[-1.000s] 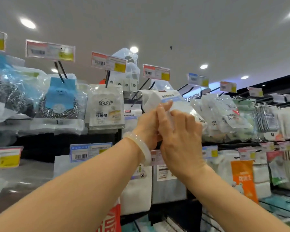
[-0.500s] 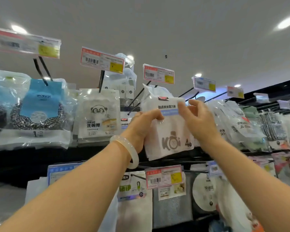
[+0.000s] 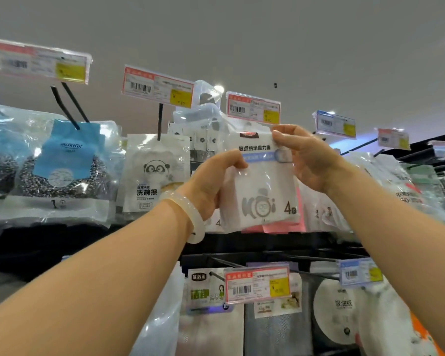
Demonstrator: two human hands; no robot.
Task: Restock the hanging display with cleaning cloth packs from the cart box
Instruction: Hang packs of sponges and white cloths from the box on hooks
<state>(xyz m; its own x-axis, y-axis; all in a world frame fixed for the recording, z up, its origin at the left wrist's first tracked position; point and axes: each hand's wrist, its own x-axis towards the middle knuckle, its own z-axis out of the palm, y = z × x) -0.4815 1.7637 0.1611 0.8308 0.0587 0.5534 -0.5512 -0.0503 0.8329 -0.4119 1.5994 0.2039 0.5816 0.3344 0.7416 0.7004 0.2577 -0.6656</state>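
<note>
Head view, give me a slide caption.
Both hands, left and right, hold a white cloth pack up at the hanging display.

One head-worn wide-angle view, tilted upward from below the top row of hooks; close to the hanging display point(image 3: 267, 255), within arm's reach; ceiling point(image 3: 267, 34) fills the upper frame.
</note>
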